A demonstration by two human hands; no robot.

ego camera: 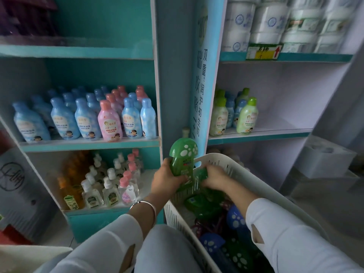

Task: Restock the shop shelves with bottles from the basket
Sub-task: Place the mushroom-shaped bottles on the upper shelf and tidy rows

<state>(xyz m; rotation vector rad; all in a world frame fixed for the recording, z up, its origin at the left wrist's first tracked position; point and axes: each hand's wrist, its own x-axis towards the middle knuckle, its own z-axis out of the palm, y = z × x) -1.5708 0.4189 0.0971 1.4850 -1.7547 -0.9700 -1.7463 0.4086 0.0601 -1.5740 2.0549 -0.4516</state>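
Observation:
My left hand (pixel 167 177) grips a green bottle with a white-spotted mushroom cap (pixel 182 154), held upright just above the far left corner of the white slatted basket (pixel 262 178). My right hand (pixel 213 179) reaches into the basket and curls round another green bottle (pixel 201 173) lying there. More mushroom-capped bottles lie in the basket, green ones (pixel 202 205) and blue ones (pixel 235 216). The right shelf (pixel 262 133) holds a few green and blue bottles (pixel 247 116) at its left end.
The left teal shelf unit carries rows of blue and pink bottles (pixel 88 117), with clear and orange pump bottles (pixel 106 184) below. White tubs (pixel 275 22) fill the upper right shelf. A blue printed pillar (pixel 204 75) divides the two units.

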